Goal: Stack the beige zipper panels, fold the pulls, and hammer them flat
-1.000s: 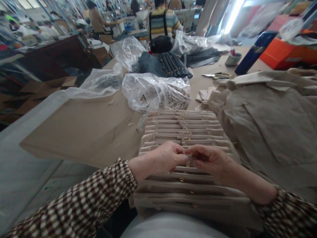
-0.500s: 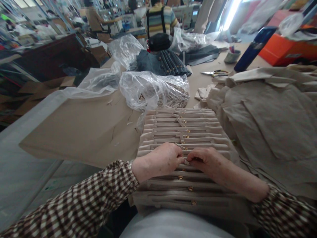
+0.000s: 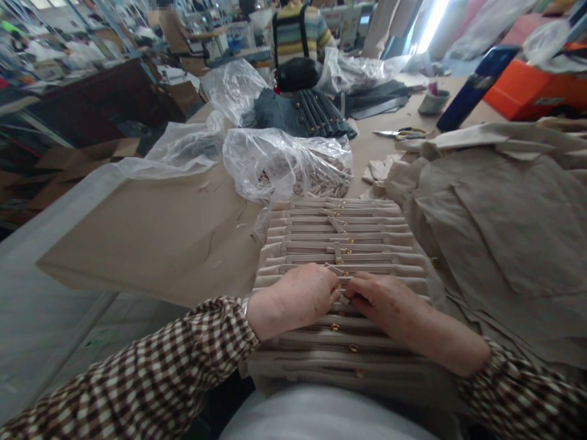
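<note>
Beige fabric pieces with zippers (image 3: 307, 249) lie overlapped in rows in front of me, gold sliders along their middle. Over the middle rows my left hand (image 3: 293, 300) and my right hand (image 3: 395, 308) are closed, fingertips nearly meeting. Between them shows a small pale zipper pull (image 3: 343, 299), pinched by both hands; its far end and the slider under my fingers are hidden. Strip-like pulls hang from several sliders on the farther rows, while the nearer rows show bare gold sliders. A clear plastic bag (image 3: 275, 162) holding many beige strips lies just beyond the rows.
Beige fabric (image 3: 513, 220) is heaped at the right. Farther back are scissors (image 3: 398, 133), a small cup (image 3: 433, 102), a dark blue case-like object (image 3: 477, 88), an orange box (image 3: 527, 91) and dark zippered pieces (image 3: 316, 115). A person in a striped top (image 3: 298, 36) is beyond the table.
My right hand has shifted slightly left, its fingers curling closer around the pull. My left hand stays almost in place. The view has tilted a little.
</note>
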The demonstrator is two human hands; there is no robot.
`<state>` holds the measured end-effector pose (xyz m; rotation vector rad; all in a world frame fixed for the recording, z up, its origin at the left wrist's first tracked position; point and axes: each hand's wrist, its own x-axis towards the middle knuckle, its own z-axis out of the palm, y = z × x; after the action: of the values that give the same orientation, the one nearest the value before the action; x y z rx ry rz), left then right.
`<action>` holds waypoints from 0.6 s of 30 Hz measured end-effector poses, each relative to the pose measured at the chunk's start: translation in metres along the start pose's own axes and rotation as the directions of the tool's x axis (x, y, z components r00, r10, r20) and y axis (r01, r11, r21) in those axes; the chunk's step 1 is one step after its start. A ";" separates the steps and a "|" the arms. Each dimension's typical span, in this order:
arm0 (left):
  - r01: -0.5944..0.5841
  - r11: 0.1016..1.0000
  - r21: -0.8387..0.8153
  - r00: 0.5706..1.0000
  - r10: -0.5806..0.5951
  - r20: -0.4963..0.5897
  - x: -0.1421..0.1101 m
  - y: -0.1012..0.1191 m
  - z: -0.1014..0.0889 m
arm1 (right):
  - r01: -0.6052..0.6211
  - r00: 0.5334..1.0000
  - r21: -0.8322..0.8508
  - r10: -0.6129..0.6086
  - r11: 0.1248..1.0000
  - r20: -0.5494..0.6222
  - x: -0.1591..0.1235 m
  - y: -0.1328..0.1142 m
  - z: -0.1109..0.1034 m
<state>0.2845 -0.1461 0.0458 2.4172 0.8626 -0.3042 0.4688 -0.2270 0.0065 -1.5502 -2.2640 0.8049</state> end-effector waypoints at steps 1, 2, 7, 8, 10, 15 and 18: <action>0.008 1.000 0.016 1.000 -0.008 -0.006 0.000 0.000 0.001 | 0.006 1.000 -0.011 -0.006 1.000 -0.001 0.001 -0.001 0.000; 0.013 0.999 0.032 1.000 -0.013 -0.009 0.000 0.000 0.001 | 0.011 1.000 -0.021 -0.011 1.000 -0.006 0.001 -0.002 0.001; 0.035 0.998 0.055 0.999 -0.033 -0.036 -0.003 -0.001 -0.005 | -0.011 0.999 -0.043 0.010 0.999 -0.032 0.004 -0.004 0.000; 0.038 0.999 0.015 0.998 -0.038 -0.044 -0.004 -0.002 -0.007 | -0.012 0.999 -0.024 0.011 1.000 -0.040 0.005 -0.003 -0.001; 0.027 0.988 -0.150 0.996 -0.038 -0.075 -0.005 -0.005 -0.010 | 0.002 0.995 0.030 0.001 1.000 -0.098 0.006 -0.003 -0.005; 0.063 0.636 -0.769 0.989 -0.145 -0.039 -0.008 -0.007 -0.017 | 0.158 0.946 0.130 -0.112 0.979 -0.305 0.010 -0.027 -0.020; 0.152 0.360 -0.920 0.969 -0.237 0.068 -0.008 0.001 -0.017 | 0.263 0.925 0.120 -0.214 0.957 -0.314 0.016 -0.046 -0.025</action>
<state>0.2793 -0.1413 0.0631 1.2370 0.9886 0.1921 0.4408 -0.2175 0.0524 -1.2016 -2.0595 0.6193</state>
